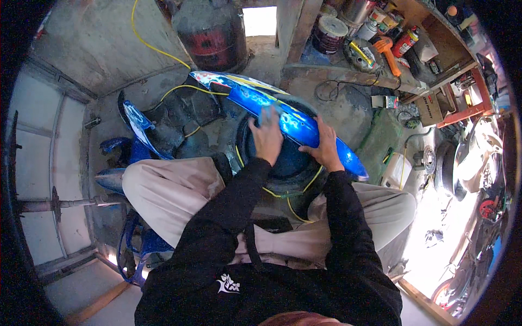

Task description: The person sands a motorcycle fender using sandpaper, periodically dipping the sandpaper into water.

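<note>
Glossy blue curved panel (283,111), yellow-streaked, left hand (266,136) apparently rubbing, right hand (326,146) steadying

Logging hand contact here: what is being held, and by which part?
Right hand grips the glossy blue motorcycle body panel mid-length; left hand presses on it.

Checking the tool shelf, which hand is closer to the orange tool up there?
Right. The right hand rests on the blue panel, below the orange tool; the left hand presses the panel farther left.
</note>
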Available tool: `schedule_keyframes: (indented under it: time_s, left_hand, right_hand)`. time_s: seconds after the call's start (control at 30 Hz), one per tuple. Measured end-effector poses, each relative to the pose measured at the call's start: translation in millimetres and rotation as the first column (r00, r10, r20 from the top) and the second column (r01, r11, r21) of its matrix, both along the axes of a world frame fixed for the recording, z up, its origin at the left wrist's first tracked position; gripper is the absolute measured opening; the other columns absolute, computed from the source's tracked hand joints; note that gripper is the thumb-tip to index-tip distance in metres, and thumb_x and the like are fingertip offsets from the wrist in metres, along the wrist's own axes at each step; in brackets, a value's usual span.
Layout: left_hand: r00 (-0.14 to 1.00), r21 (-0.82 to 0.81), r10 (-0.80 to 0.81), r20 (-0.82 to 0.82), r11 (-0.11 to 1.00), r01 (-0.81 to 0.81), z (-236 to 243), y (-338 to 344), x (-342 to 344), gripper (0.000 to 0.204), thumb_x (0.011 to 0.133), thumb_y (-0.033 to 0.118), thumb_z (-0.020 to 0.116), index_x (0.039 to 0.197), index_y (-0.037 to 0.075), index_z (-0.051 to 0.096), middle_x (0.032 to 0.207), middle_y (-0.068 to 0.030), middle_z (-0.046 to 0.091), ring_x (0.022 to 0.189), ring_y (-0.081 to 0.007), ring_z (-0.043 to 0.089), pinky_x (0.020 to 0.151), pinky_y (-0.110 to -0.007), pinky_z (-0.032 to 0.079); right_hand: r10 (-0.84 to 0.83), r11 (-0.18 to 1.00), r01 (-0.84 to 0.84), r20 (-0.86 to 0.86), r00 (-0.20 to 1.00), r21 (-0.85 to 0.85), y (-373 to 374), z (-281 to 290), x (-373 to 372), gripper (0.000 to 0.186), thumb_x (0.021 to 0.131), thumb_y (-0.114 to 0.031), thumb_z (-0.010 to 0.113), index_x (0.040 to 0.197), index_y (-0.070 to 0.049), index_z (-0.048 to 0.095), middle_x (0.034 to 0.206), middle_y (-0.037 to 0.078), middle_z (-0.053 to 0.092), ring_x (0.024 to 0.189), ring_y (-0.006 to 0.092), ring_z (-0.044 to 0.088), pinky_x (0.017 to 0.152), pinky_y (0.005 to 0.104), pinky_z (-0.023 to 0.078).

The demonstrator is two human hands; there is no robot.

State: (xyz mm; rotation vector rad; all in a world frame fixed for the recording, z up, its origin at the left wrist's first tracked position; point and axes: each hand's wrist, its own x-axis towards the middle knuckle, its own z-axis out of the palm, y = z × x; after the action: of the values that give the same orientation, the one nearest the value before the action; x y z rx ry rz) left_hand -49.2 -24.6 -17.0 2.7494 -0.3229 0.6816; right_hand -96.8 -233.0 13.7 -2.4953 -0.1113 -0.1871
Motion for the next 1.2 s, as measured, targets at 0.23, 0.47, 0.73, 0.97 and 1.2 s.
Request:
schedule_keyframes:
  time_s: [0.23, 0.47, 0.73, 0.97, 1.2]
  left_hand:
    - [0.950, -0.087, 0.221, -0.222, 0.966, -0.245, 13, 58, 85, 0.047, 0.098, 0.018, 0.059, 0.144, 0.004, 0.055, 0.141, -0.0187, 0.063, 0.136, -0.0347, 0.055, 0.107, -0.067, 0.038]
    - [0.994, -0.100, -0.082, -0.078, 0.992, 0.074, 0, 0, 7, 0.050, 0.095, 0.014, 0.060, 0.144, 0.007, 0.058, 0.147, -0.0182, 0.060, 0.136, -0.0323, 0.056, 0.107, -0.061, 0.036]
    - [0.975, -0.097, 0.188, -0.121, 0.975, -0.200, 10, 61, 79, 0.046, 0.103, 0.019, 0.054, 0.148, 0.010, 0.054, 0.141, -0.0178, 0.063, 0.130, -0.0348, 0.060, 0.103, -0.067, 0.038]
    - [0.916, -0.046, -0.376, -0.142, 0.927, 0.373, 4, -22, -16, 0.044, 0.095, 0.009, 0.057, 0.139, 0.014, 0.060, 0.149, -0.0116, 0.058, 0.148, -0.0248, 0.046, 0.109, -0.064, 0.032]
    - [0.999, -0.100, -0.046, 0.025, 0.994, 0.048, 25, 15, 55, 0.038, 0.099, 0.009, 0.053, 0.136, 0.012, 0.062, 0.128, -0.0133, 0.068, 0.127, -0.0304, 0.060, 0.102, -0.062, 0.035]
  right_hand:
    - [-0.010, 1.000, 0.011, -0.014, 1.000, 0.007, 0, 2, 0, 0.135, 0.056, -0.036, 0.100, 0.165, -0.003, 0.027, 0.156, 0.015, 0.052, 0.145, 0.0379, 0.046, 0.125, 0.0528, 0.026]
    - [0.001, 1.000, -0.001, -0.008, 1.000, 0.022, -2, -1, 2, 0.135, 0.056, -0.035, 0.100, 0.165, -0.002, 0.027, 0.155, 0.016, 0.053, 0.145, 0.0371, 0.046, 0.125, 0.0523, 0.026]
    - [-0.017, 1.000, 0.017, -0.020, 1.000, -0.009, 1, 5, 0, 0.134, 0.058, -0.038, 0.099, 0.165, -0.002, 0.027, 0.155, 0.016, 0.053, 0.144, 0.0390, 0.046, 0.125, 0.0510, 0.026]
    - [-0.037, 0.999, 0.036, -0.051, 0.998, -0.025, -3, -3, 3, 0.132, 0.059, -0.038, 0.098, 0.165, -0.003, 0.028, 0.157, 0.015, 0.052, 0.143, 0.0395, 0.046, 0.124, 0.0508, 0.028]
    - [-0.002, 1.000, 0.001, 0.041, 0.999, 0.029, -2, -1, -1, 0.129, 0.059, -0.036, 0.098, 0.164, -0.003, 0.030, 0.155, 0.016, 0.054, 0.142, 0.0396, 0.048, 0.123, 0.0499, 0.030]
